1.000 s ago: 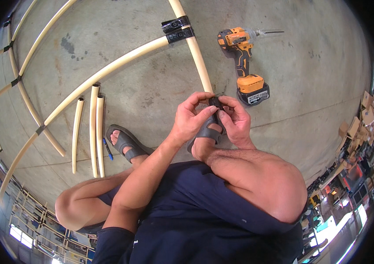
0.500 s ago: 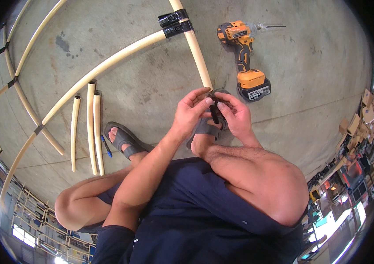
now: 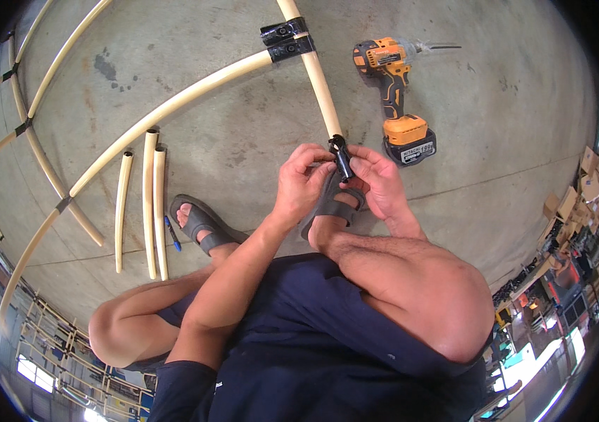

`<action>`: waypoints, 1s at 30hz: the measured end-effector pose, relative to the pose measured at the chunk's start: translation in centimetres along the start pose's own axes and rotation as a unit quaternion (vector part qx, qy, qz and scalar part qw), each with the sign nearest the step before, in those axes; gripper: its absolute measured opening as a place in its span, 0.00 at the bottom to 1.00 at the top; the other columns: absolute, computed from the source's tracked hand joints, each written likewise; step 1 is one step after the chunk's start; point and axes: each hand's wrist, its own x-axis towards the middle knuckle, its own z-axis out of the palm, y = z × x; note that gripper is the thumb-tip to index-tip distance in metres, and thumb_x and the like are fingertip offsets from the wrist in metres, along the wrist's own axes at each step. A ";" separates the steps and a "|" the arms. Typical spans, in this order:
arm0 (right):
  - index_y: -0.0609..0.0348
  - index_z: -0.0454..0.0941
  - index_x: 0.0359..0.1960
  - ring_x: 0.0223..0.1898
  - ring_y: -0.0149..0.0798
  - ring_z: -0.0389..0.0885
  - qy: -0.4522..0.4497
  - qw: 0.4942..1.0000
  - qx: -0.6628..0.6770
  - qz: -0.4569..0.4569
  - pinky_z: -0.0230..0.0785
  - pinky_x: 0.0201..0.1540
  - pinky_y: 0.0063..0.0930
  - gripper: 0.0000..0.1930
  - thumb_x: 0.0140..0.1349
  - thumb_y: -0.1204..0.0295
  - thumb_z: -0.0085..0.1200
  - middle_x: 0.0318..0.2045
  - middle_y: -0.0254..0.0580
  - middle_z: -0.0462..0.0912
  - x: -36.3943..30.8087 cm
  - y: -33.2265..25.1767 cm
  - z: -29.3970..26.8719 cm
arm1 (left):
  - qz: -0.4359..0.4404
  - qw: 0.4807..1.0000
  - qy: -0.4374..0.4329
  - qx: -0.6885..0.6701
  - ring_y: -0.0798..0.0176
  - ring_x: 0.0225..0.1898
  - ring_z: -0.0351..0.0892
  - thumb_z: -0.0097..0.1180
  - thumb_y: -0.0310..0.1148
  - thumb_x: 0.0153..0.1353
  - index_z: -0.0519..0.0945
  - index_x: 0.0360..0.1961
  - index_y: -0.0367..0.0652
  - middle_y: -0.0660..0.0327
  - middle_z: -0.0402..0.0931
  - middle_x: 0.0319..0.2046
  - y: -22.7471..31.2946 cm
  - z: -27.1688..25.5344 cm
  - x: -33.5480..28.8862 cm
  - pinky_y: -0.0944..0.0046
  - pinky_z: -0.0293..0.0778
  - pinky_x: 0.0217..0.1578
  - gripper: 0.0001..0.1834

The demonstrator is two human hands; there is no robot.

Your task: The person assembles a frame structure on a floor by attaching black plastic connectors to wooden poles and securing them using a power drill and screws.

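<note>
A black metal pipe joint sits at the near end of a cream-coloured pipe, just above my right sandal. My left hand pinches the joint from the left side, its thumb and fingers closed. From the right, my right hand grips the same joint between thumb and fingers. The fingertips hide parts of the joint's edges. Farther up that pipe, more black joints clamp it to a long cream pipe running off to the left.
An orange and black cordless driver with a long bit lies right of the pipe. Left of my feet lie several short cream pipes and a blue marker. A pipe frame spreads across the far left. Cardboard boxes pile up at right.
The joint now shows more fully at the pipe's end, where my hands covered it before. My hands have shifted slightly lower and to its sides. The view has moved a little.
</note>
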 end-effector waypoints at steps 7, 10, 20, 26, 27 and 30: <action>0.67 0.78 0.55 0.37 0.34 0.87 0.021 1.000 -0.001 0.015 0.86 0.39 0.30 0.15 0.74 0.69 0.56 0.42 0.42 0.86 1.3 0.2 -0.1 | -0.081 0.994 -0.002 -0.067 0.66 0.36 0.83 0.65 0.22 0.63 0.83 0.43 0.38 0.59 0.83 0.35 -0.2 0.4 -0.6 0.65 0.80 0.37 0.08; 0.65 0.79 0.50 0.35 0.33 0.86 0.035 0.998 0.012 0.056 0.85 0.37 0.29 0.12 0.73 0.68 0.58 0.39 0.41 0.87 1.5 0.9 -0.6 | -0.036 0.999 -0.001 -0.022 0.67 0.35 0.83 0.64 0.23 0.63 0.83 0.42 0.38 0.60 0.83 0.36 -0.7 0.1 -0.5 0.65 0.80 0.36 0.07; 0.64 0.79 0.46 0.33 0.28 0.84 0.068 0.992 -0.094 -0.045 0.78 0.36 0.22 0.09 0.70 0.72 0.60 0.35 0.38 0.87 1.6 2.3 0.4 | -0.176 0.942 -0.004 -0.286 0.70 0.37 0.79 0.56 0.27 0.73 0.78 0.48 0.35 0.63 0.80 0.37 -2.0 0.2 -0.6 0.67 0.79 0.42 0.07; 0.65 0.80 0.44 0.31 0.26 0.83 0.067 0.985 -0.130 -0.088 0.76 0.34 0.22 0.08 0.71 0.73 0.59 0.34 0.38 0.87 1.7 2.3 1.3 | -0.220 0.907 0.000 -0.358 0.71 0.35 0.77 0.53 0.28 0.75 0.77 0.49 0.36 0.64 0.79 0.36 -2.7 0.1 -0.6 0.68 0.78 0.40 0.08; 0.65 0.80 0.44 0.31 0.26 0.83 0.066 0.985 -0.131 -0.090 0.76 0.34 0.22 0.08 0.71 0.73 0.59 0.34 0.38 0.87 1.8 2.3 1.2 | -0.241 0.884 -0.005 -0.401 0.71 0.35 0.77 0.53 0.29 0.75 0.76 0.50 0.36 0.64 0.79 0.36 -2.6 0.2 -0.6 0.68 0.78 0.38 0.08; 0.65 0.80 0.41 0.29 0.25 0.81 0.088 0.980 -0.166 -0.064 0.75 0.31 0.22 0.08 0.71 0.71 0.60 0.31 0.36 0.86 2.1 2.6 0.6 | -0.240 0.883 -0.018 -0.403 0.72 0.33 0.76 0.52 0.31 0.76 0.75 0.48 0.37 0.66 0.78 0.34 -2.6 0.5 -0.7 0.68 0.77 0.36 0.08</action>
